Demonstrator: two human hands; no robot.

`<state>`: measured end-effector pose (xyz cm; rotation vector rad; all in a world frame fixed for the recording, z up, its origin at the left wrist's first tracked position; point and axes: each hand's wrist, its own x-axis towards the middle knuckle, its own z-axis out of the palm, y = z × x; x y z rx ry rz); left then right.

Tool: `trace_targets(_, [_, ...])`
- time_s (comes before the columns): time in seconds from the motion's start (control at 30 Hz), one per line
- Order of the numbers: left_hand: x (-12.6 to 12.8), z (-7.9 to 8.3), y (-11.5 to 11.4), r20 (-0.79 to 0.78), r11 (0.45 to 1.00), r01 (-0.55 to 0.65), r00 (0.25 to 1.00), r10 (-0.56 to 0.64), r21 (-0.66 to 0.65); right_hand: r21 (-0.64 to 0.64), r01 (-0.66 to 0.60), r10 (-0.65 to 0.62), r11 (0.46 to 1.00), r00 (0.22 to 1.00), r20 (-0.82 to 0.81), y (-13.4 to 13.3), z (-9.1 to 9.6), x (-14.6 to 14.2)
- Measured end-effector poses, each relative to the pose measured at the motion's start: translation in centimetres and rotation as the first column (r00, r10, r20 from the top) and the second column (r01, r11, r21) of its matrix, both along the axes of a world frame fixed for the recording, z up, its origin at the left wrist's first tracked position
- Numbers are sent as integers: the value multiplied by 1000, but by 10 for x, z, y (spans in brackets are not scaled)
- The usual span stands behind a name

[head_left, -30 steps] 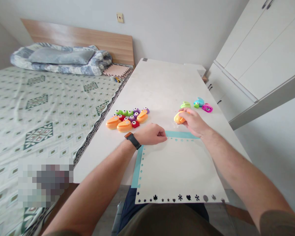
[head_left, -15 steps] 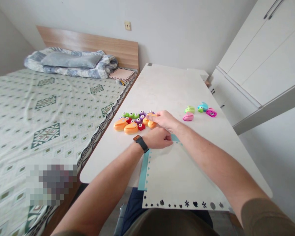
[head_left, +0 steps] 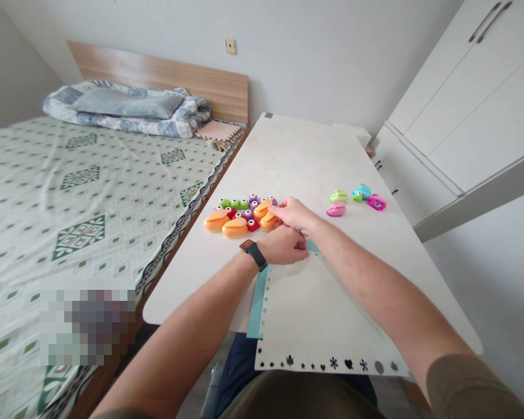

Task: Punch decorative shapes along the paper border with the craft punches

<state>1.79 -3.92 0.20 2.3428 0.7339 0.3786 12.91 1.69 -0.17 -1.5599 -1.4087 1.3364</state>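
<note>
My right hand [head_left: 291,214] reaches across to a cluster of small craft punches [head_left: 240,213] on the white table [head_left: 288,157]. Its fingertips are closed on an orange punch [head_left: 268,222] that sits on the table at the cluster's right end. The cluster holds larger orange punches and small green, purple and red ones. My left hand [head_left: 284,247], a watch on its wrist, rests as a closed fist on the top left corner of a white paper sheet [head_left: 327,308] with punched shapes along its edges. A blue sheet [head_left: 255,305] lies under the white one.
A pink punch [head_left: 335,209], a green one [head_left: 339,196], a blue one [head_left: 361,191] and a magenta one [head_left: 376,202] lie at the table's right. A bed [head_left: 82,186] runs along the table's left side. White wardrobes [head_left: 458,105] stand at the right.
My right hand has carried the orange punch from the right group leftward to the cluster and set it down at its right end. My left fist has stayed on the paper.
</note>
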Motion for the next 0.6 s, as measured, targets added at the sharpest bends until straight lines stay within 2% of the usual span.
trace_targets(0.1, [1, 0, 2, -39, 1000, -7, 999, 7, 0, -103, 54, -62, 993, 996, -71, 2, 2, -7])
trace_targets(0.27, [2, 1, 2, -67, 1000, 7, 998, -7, -1, -60, 44, -52, 997, 989, -136, -1, 9, -9])
trace_targets(0.37, [2, 3, 2, -68, 1000, -23, 997, 23, -6, 81, 30, -24, 996, 997, -76, -7, 16, 3])
trace_targets(0.47, [1, 5, 2, -67, 999, -44, 997, 43, -15, 266, 22, -25, 964, 1000, 7, -12, 26, 26])
trace_targets(0.53, [1, 5, 3, -71, 999, -47, 996, 45, -16, 356, 50, -69, 933, 997, 41, -12, 32, 48])
trace_targets(0.6, [1, 5, 3, -77, 998, -57, 995, 55, -16, 422, 122, -168, 898, 983, 73, -10, 36, 75])
